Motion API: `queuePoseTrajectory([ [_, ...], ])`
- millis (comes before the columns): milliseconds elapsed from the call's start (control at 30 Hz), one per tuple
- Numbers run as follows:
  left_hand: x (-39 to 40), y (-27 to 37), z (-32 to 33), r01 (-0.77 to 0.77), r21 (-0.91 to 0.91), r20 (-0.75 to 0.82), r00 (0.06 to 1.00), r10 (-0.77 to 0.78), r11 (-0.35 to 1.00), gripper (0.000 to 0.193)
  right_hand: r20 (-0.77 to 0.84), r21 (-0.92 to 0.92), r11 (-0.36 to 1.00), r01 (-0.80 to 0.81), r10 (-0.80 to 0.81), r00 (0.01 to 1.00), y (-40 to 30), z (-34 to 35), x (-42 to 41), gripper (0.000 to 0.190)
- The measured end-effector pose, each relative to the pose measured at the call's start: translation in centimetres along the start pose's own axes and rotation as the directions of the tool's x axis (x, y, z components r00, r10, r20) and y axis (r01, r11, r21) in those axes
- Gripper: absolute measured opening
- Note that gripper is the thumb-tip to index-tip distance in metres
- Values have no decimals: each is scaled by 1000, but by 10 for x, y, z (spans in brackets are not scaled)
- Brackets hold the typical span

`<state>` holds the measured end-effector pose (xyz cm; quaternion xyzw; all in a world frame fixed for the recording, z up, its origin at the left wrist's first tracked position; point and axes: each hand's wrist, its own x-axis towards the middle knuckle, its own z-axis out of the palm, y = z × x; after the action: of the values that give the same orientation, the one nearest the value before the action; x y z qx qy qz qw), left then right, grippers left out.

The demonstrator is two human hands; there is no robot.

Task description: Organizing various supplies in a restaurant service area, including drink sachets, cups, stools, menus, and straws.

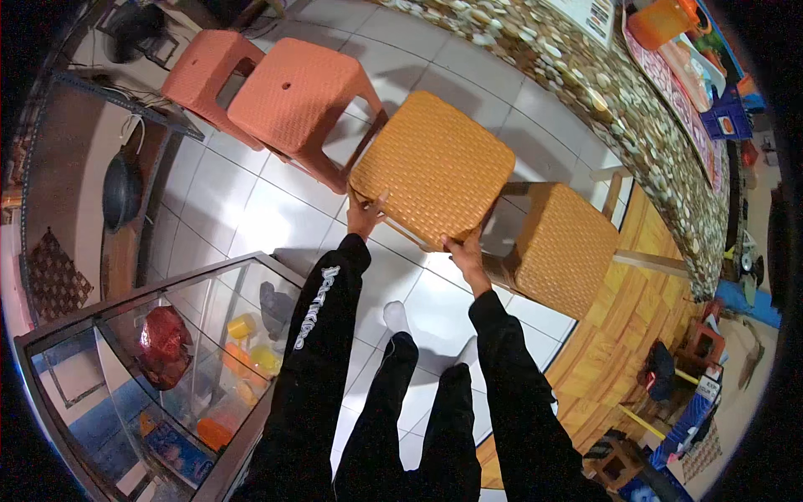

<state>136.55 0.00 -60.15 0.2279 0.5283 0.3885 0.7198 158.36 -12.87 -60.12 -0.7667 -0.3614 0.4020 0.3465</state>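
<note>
Both my hands grip the near edge of a yellow-brown plastic stool (433, 166) with a woven-pattern seat. At its near left corner is my left hand (365, 214), with some fingers on the seat's rim. My right hand (465, 256) holds the near right corner, thumb on top and the other fingers partly hidden beneath. A matching yellow-brown stool (561, 251) stands just to the right. Left of the held stool is a salmon-pink plastic stool (298, 94) with a round hole in its seat, and a second pink stool (204, 72) is beyond it.
A glass display case (207, 351) with several items inside is at my lower left. A pebble-faced counter (564, 81) curves along the far right. White floor tiles (263, 201) meet wood-patterned flooring (602, 370) on the right. A dark pan (122, 191) hangs at left.
</note>
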Motion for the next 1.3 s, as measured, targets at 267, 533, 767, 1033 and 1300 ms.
queuePoseTrajectory([
  [267, -88, -41, 45, -3, 124, -134, 991, 19, 992, 63, 60, 153, 969, -196, 189, 980, -30, -50, -36, 62],
  [533, -170, -118, 211, -322, 779, 252, 947, 201, 539, 75, -672, -419, 894, -161, -186, 717, 161, -316, -78, 63],
  [767, -160, -160, 250, -421, 592, 396, 894, 207, 687, 82, -114, 352, 885, -304, 363, 925, 169, -324, -96, 81],
  [1033, -160, -191, 252, -404, 663, 400, 903, 158, 630, 84, -279, 161, 960, -231, 269, 922, 202, -339, -102, 72],
  [1300, -187, -178, 235, -338, 703, 377, 923, 75, 626, 78, -246, 316, 901, -298, 381, 891, 180, -314, -147, 73],
])
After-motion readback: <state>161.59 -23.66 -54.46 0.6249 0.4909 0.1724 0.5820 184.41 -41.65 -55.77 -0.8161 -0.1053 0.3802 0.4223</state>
